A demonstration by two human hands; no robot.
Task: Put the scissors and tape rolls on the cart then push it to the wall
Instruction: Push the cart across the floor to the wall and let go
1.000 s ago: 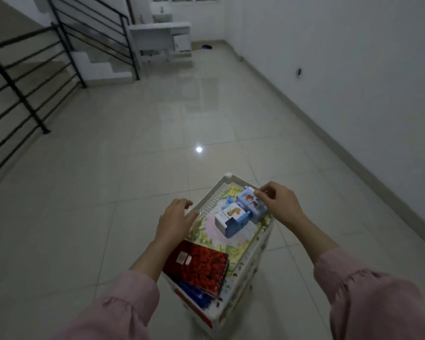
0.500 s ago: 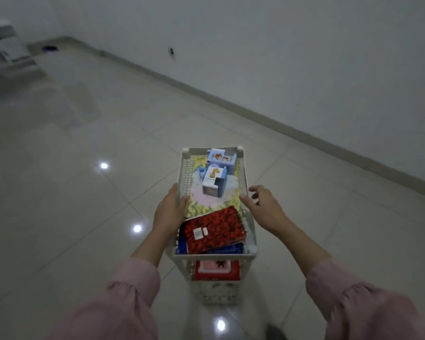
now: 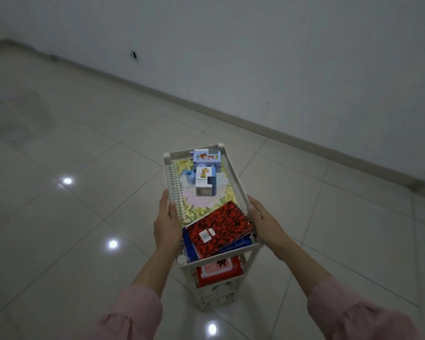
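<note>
1. Pink sleeves [image 3: 130, 312] sat nearest the cam, both arms reaching fwd over a tiled floor [image 3: 59, 217].
2. Left hand [image 3: 166, 224] gripped the left rim of the white plastic cart [image 3: 236, 182], fingers wrapped over the edge; right hand [image 3: 263, 223] clasped the right rim opp. it.
3. Lower shelf held a red item w/ a black bow mark [image 3: 219, 269]; rest of it hidden.
4. Top tray, near end: red-and-black spiral notebook [image 3: 219, 227] lay tilted on a blue book [image 3: 188, 246].
5. Under them a yellow-patterned spiral pad [image 3: 196, 209] covered the tray floor.
6. On the pad, mid to far end: two small blue-white boxes, giraffe box [image 3: 204, 180] then cartoon box [image 3: 206, 157].
7. Scissors & tape rolls: couldn't make them out on the cart.
8. Cart stood apart from the wall [image 3: 280, 57], baseboard [image 3: 255, 128] beyond.
</note>
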